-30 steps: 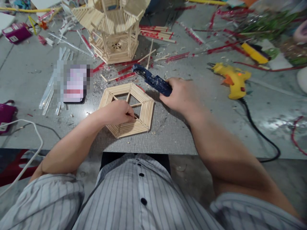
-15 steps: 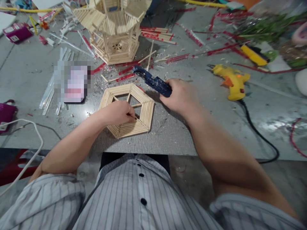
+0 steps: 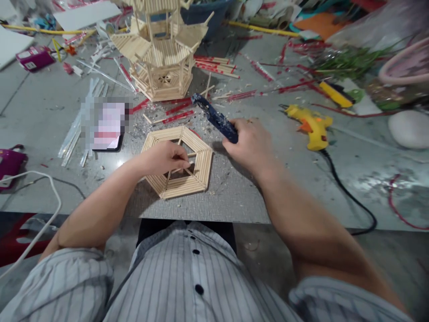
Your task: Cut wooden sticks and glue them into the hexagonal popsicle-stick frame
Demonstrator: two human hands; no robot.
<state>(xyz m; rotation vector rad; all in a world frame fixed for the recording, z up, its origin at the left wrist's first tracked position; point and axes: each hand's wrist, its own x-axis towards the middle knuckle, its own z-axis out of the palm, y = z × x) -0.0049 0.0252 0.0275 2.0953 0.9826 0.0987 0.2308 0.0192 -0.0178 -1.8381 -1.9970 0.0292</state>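
Note:
A flat hexagonal frame (image 3: 203,168) of thin wooden sticks lies near the table's front edge, with stick spokes crossing its open middle. Over that middle is my left hand (image 3: 164,158), thumb and fingertips pinched together close to the spokes. A tiny pale bit shows at the fingertips, too small to name. My right hand (image 3: 251,145) rests to the right of the frame, wrapped around a dark blue hand tool (image 3: 216,118) with a hooked, glue-flecked tip. The tool points up and left, apart from the frame; its rear end is hidden in my palm.
Behind the frame stands a tiered stick pavilion (image 3: 164,58). A yellow glue gun (image 3: 313,127) lies at right, its black cord (image 3: 345,188) running to the table edge. At left are a phone (image 3: 107,127) and clear glue sticks (image 3: 75,125). Red-wrapped sticks (image 3: 217,67) lie behind.
My left hand has lifted slightly from the frame's lower inner edge, its fingertips still pinched. The right hand keeps its hold on the tool. The view has shifted, showing more of the table's far side.

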